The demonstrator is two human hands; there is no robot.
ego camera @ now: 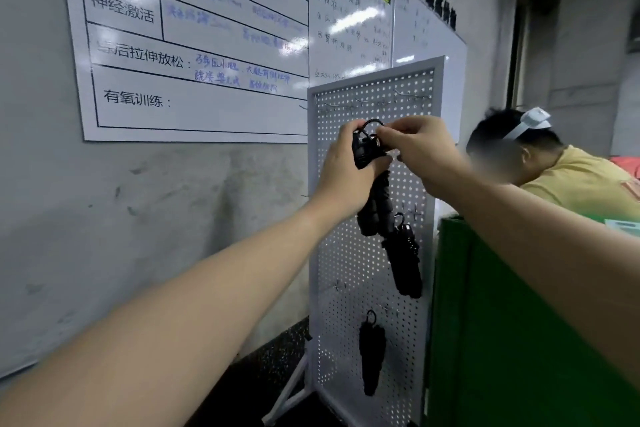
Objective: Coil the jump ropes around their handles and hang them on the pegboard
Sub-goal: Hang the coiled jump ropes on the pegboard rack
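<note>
While wrapped around the upper part of a coiled jump rope point(375, 204), left hand point(346, 166) grips the black handles, fingers curled round them, bundle tilted and hanging down below the fist. Just right of it, right hand point(420, 149) pinches the small black loop point(373, 124) at the bundle's top, thumb and forefinger closed on the cord. Held up in front of the white pegboard point(349, 263), about a third of the way down its face; whether the loop touches a hook cannot be told. Higher up on the board, a row of thin wire hooks point(412, 97), bare. Lower down, a second coiled rope point(405, 260) hanging from a hook just below the held bundle, and a third coiled rope point(371, 354) hanging near the bottom. Left of the board, a grey wall with a printed whiteboard chart point(194, 45). Right of the board, a green cabinet point(502, 340), and beyond it a person in a yellow shirt point(581, 184) bent forward.
</note>
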